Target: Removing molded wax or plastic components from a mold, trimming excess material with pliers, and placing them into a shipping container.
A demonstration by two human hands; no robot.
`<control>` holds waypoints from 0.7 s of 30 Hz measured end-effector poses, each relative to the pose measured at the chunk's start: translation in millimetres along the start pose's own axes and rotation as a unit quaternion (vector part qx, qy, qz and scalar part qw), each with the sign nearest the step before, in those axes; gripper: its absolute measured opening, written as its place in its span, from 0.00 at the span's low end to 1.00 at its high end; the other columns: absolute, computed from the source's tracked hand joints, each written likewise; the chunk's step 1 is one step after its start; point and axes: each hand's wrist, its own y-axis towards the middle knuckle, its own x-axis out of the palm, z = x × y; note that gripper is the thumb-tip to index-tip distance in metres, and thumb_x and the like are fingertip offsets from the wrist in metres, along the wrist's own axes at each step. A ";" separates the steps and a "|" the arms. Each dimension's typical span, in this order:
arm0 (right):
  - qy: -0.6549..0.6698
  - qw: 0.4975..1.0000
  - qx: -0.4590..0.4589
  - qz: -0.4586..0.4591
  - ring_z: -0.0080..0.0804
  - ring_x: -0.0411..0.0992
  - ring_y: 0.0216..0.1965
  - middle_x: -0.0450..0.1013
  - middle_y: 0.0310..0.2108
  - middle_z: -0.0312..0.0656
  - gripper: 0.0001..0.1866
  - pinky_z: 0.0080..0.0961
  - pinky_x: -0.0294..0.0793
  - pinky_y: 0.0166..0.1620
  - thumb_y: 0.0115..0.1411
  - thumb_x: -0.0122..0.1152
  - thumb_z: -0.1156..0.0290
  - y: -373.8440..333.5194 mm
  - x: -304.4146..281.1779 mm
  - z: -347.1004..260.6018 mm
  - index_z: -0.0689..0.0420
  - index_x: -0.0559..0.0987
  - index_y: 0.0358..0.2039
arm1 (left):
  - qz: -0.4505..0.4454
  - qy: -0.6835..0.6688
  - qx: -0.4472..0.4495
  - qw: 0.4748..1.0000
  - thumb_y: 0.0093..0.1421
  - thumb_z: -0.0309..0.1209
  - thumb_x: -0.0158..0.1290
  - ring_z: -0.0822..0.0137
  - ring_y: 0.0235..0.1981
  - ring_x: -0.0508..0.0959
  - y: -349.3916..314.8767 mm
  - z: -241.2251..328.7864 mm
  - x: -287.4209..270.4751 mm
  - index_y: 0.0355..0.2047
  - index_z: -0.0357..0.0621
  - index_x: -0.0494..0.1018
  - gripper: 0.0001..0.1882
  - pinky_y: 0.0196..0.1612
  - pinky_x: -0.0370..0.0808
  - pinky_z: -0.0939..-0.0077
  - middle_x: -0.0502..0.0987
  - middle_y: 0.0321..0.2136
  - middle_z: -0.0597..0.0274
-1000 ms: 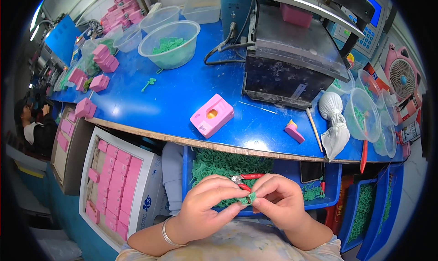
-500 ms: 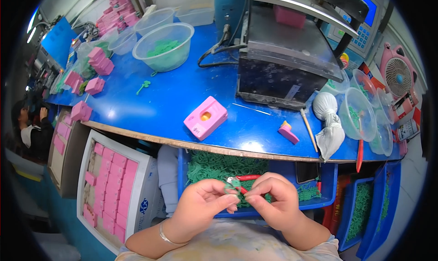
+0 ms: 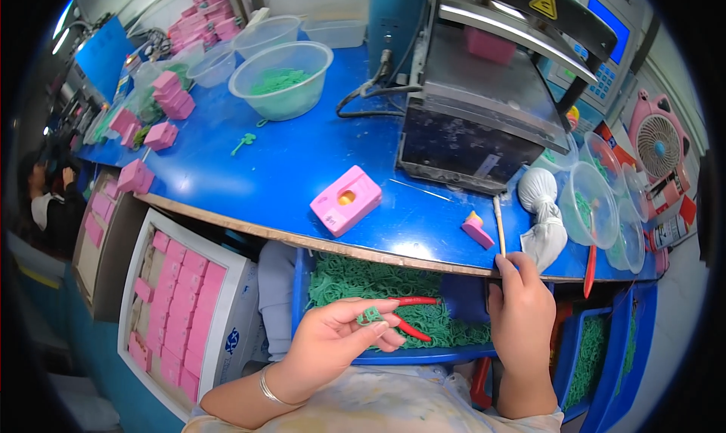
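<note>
Above the blue bin, my left hand (image 3: 333,331) is closed on a small green rubbery piece (image 3: 370,316), pinched between thumb and fingers. Red-handled pliers (image 3: 412,330) extend rightward from behind those fingertips; whether the hand also grips them I cannot tell. At the table's front edge my right hand (image 3: 523,312) is closed around the near end of a thin wooden stick (image 3: 500,229) with a pale tip. Left of the stick lies a small pink piece with a yellow top (image 3: 476,229). Farther left sits a pink block with an oval hollow (image 3: 346,199), something yellow inside.
Tangled green strands fill the blue bin (image 3: 302,304). A black press machine (image 3: 461,142) stands behind the stick, beside a tied white cloth bag (image 3: 538,191). Clear bowls (image 3: 597,206) are at right, another (image 3: 281,100) at back. A box of pink blocks (image 3: 181,297) stands at lower left.
My right hand has left the green piece, moved up and right, and taken hold of the wooden stick, which has shifted left. My left hand still holds the green piece.
</note>
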 end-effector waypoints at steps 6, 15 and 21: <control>0.111 0.984 -0.073 0.116 0.41 0.70 0.25 0.70 0.28 0.46 0.13 0.31 0.69 0.27 0.45 0.60 0.84 -5.2 14.3 22.3 0.62 0.76 0.34 | -0.027 0.049 0.081 0.995 0.57 0.16 0.49 0.59 0.35 0.79 -1.0 -1.5 2.3 0.45 0.31 0.71 0.14 0.37 0.79 0.72 0.74 0.36 0.50; 0.202 0.944 -0.008 0.260 0.30 0.65 0.24 0.67 0.25 0.43 0.08 0.22 0.64 0.27 0.49 0.60 0.83 -12.2 -20.8 7.2 0.65 0.75 0.31 | -0.053 0.250 0.141 0.956 0.52 0.13 0.44 0.72 0.28 0.76 -5.0 0.8 -4.8 0.49 0.41 0.71 0.23 0.32 0.75 0.82 0.71 0.35 0.56; 0.221 0.962 -0.052 0.149 0.33 0.67 0.21 0.68 0.20 0.43 0.03 0.26 0.64 0.24 0.52 0.58 0.79 12.9 -0.6 14.9 0.63 0.76 0.29 | -0.054 0.271 0.198 0.940 0.53 0.13 0.47 0.73 0.31 0.75 -3.8 0.1 -4.1 0.42 0.36 0.74 0.17 0.32 0.76 0.83 0.72 0.34 0.56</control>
